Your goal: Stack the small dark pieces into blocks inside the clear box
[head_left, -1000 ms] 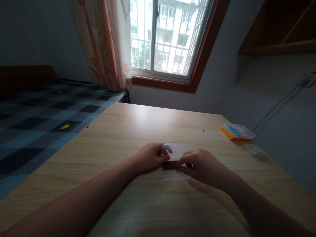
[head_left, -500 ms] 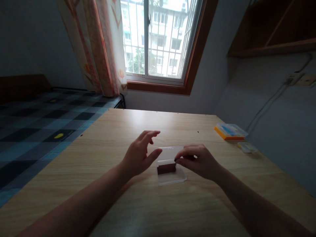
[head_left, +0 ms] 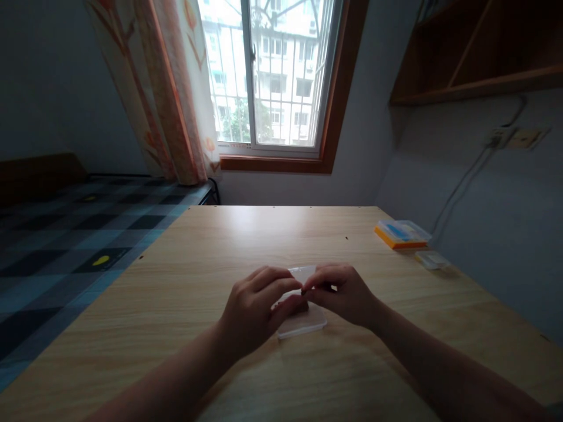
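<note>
A clear plastic case (head_left: 308,324) lies opened flat on the table, its far half partly hidden by my hands. Inside its near half sits a dark reddish-brown block (head_left: 301,306), mostly covered by my left thumb. My right hand (head_left: 345,291) is closed in a pinch on a small dark piece (head_left: 303,291) just above the block. From the other side, the thumb and fingertips of my left hand (head_left: 259,302) meet at that same piece. What kind of piece it is, I cannot make out at this size.
At the table's right edge lie an orange and clear box (head_left: 402,233) and a small clear case (head_left: 431,259). A bed with a checked cover (head_left: 109,234) stands to the left. Ahead is a barred window with a curtain (head_left: 167,105); a wooden shelf (head_left: 475,82) hangs at upper right.
My left hand has moved right and closed from spread fingers to meet the small dark piece in my right hand. The view has shifted slightly.
</note>
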`<state>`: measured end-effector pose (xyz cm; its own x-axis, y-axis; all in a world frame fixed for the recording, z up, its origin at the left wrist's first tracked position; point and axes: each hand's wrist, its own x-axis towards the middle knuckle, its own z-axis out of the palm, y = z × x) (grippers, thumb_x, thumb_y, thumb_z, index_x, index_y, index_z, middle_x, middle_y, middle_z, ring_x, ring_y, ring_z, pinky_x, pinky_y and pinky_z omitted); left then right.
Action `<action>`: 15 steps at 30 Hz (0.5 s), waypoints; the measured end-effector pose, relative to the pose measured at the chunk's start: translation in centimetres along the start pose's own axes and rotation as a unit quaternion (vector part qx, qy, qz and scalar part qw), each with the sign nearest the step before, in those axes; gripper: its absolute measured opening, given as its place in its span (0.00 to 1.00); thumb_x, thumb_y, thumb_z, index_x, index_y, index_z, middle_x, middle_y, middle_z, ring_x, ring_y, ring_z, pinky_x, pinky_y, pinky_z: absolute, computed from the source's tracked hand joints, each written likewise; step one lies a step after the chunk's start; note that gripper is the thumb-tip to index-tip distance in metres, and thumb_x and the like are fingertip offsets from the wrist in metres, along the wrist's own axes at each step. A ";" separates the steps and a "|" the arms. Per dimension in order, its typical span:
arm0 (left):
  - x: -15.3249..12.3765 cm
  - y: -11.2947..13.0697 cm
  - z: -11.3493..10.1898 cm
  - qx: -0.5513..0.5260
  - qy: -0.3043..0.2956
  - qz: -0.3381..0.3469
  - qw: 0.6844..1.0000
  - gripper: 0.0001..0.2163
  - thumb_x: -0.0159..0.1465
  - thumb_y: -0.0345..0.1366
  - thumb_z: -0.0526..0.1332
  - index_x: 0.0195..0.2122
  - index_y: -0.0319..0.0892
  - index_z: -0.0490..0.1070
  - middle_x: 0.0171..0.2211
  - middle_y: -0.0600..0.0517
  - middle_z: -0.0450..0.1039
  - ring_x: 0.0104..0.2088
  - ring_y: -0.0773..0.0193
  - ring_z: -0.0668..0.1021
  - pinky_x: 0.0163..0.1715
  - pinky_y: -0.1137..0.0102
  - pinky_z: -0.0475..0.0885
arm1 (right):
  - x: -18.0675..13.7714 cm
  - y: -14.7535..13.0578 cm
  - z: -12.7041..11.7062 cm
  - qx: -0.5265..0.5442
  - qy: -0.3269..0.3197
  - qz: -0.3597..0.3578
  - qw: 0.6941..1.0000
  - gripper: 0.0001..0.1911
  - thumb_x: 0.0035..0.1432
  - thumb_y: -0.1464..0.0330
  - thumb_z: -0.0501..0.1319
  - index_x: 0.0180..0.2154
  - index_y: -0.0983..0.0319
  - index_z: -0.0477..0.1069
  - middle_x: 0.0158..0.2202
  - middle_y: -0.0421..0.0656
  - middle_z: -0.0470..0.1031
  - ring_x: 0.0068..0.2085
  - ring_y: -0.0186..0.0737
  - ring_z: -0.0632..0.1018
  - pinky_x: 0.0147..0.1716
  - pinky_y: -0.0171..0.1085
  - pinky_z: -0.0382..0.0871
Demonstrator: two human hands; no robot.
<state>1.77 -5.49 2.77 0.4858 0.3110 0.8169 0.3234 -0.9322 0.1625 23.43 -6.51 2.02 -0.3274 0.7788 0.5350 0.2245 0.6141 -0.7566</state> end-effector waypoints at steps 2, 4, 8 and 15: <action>0.0 0.2 -0.1 -0.008 0.003 0.010 1.000 0.03 0.67 0.31 0.63 0.41 0.42 0.75 0.37 0.50 0.77 0.35 0.64 0.79 0.34 0.71 0.76 | 0.0 0.2 0.1 0.014 -0.008 0.009 1.000 0.08 0.55 0.64 0.69 0.31 0.63 0.81 0.21 0.37 0.69 0.23 0.28 0.65 0.22 0.29 0.58; 0.0 0.3 -0.2 -0.011 -0.007 0.025 1.000 0.03 0.68 0.30 0.62 0.41 0.43 0.75 0.37 0.51 0.77 0.33 0.66 0.78 0.33 0.72 0.75 | 0.1 0.4 0.1 0.028 -0.019 0.016 0.999 0.09 0.55 0.64 0.69 0.31 0.64 0.81 0.21 0.38 0.70 0.23 0.27 0.65 0.22 0.29 0.58; 0.2 0.5 -0.3 -0.013 -0.018 0.039 0.999 0.05 0.70 0.32 0.60 0.41 0.44 0.76 0.36 0.51 0.78 0.32 0.66 0.78 0.31 0.72 0.75 | 0.1 0.8 0.1 0.055 -0.035 0.032 0.997 0.10 0.54 0.63 0.70 0.32 0.64 0.81 0.22 0.40 0.72 0.23 0.28 0.67 0.21 0.28 0.60; 0.0 0.4 -0.2 -0.018 -0.027 0.042 0.999 0.06 0.68 0.31 0.62 0.44 0.45 0.76 0.37 0.50 0.79 0.31 0.65 0.77 0.31 0.71 0.75 | 0.3 1.2 -0.3 0.088 -0.080 0.043 0.992 0.13 0.55 0.61 0.69 0.34 0.66 0.81 0.25 0.42 0.75 0.25 0.29 0.70 0.23 0.29 0.65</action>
<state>1.75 -5.88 2.89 0.5532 0.2403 0.7976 0.2514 -0.9610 0.1151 23.84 -5.48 1.36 -0.4583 0.7882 0.4107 0.0984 0.5043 -0.8579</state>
